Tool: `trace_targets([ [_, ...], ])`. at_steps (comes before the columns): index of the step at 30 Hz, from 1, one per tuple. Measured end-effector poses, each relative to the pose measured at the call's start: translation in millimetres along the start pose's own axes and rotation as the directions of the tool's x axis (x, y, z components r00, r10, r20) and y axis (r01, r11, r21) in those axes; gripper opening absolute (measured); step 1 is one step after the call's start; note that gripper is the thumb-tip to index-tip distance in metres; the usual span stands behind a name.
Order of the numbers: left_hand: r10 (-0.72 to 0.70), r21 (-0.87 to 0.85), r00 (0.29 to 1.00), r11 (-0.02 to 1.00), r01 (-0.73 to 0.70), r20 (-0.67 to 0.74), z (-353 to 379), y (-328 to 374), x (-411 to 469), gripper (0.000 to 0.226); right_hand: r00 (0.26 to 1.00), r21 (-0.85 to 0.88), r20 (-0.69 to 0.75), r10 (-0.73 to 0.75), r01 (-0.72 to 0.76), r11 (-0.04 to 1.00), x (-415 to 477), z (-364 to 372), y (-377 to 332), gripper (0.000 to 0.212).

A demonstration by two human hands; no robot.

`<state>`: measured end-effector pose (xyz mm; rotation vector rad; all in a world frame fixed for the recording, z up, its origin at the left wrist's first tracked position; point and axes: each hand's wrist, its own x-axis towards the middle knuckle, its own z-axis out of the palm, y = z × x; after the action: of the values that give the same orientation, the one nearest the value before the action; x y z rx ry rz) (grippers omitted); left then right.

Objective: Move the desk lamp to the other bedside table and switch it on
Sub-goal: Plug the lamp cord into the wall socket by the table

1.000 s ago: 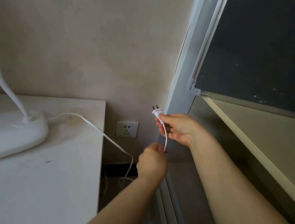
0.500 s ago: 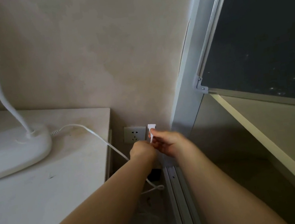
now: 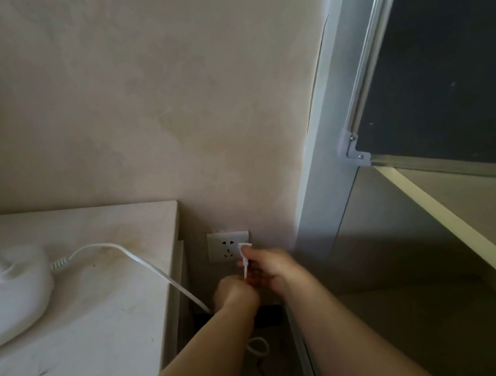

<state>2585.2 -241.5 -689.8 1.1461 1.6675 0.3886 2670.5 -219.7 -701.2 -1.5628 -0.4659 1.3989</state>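
The white desk lamp (image 3: 7, 295) stands on the pale bedside table (image 3: 97, 352) at the left; its thin neck rises out of view. Its flat white cord (image 3: 156, 270) runs off the table's right edge and down behind my left arm. My right hand (image 3: 270, 267) pinches the white plug (image 3: 245, 247) right at the white wall socket (image 3: 227, 245), low on the wall. Whether the prongs are in the socket I cannot tell. My left hand (image 3: 236, 294) is closed just below, on the cord under the plug.
A grey window frame (image 3: 328, 176) and dark window pane (image 3: 444, 48) fill the right side, with a sill (image 3: 455, 222) below. A loop of cord (image 3: 258, 347) lies on the floor in the narrow gap between table and frame.
Both hands moved down and left from mid-air to the wall socket, carrying the plug with them. The view has dropped closer to the socket. The lamp stays in place.
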Motion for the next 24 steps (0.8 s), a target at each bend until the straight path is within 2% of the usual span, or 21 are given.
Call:
trace_targets([
  [4,-0.062,0.006,0.998,0.998,0.062,-0.020,-0.5,-1.5,13.1,0.026,0.996,-0.022,0.045,0.079,-0.078,0.997,19.6,11.9,9.7,0.027],
  [7,-0.064,0.004,0.998,0.998,0.064,-0.024,-0.5,-1.3,18.9,0.025,0.998,-0.051,0.003,0.056,-0.056,0.997,29.3,16.7,11.1,0.029],
  [11,-0.073,0.026,0.997,0.997,0.073,-0.015,-0.6,0.3,17.8,0.022,0.999,-0.021,-0.043,0.023,-0.024,0.999,31.1,22.6,12.0,0.017],
  [16,-0.054,0.071,0.998,0.996,0.056,-0.028,-2.5,3.4,15.7,0.022,0.995,-0.029,-0.103,-0.003,0.000,1.000,24.5,25.2,12.8,0.023],
  [18,-0.040,0.080,0.999,0.996,0.042,-0.018,-2.6,3.7,15.7,0.024,0.985,-0.118,-0.144,-0.090,0.073,0.990,20.7,24.5,12.5,0.024],
  [19,-0.035,0.085,0.999,0.996,0.036,-0.012,-2.7,4.1,15.9,0.026,0.967,-0.232,-0.176,-0.184,0.141,0.962,20.6,23.5,13.0,0.026],
  [22,-0.027,0.098,1.000,0.995,0.027,0.001,-3.4,4.2,15.4,0.029,0.837,-0.589,-0.222,-0.501,0.294,0.753,14.1,25.0,12.0,0.025],
  [24,-0.033,0.054,0.999,0.998,0.033,-0.001,-3.4,4.8,15.2,0.030,0.792,-0.670,-0.208,-0.574,0.312,0.674,11.4,27.1,8.7,0.021],
])
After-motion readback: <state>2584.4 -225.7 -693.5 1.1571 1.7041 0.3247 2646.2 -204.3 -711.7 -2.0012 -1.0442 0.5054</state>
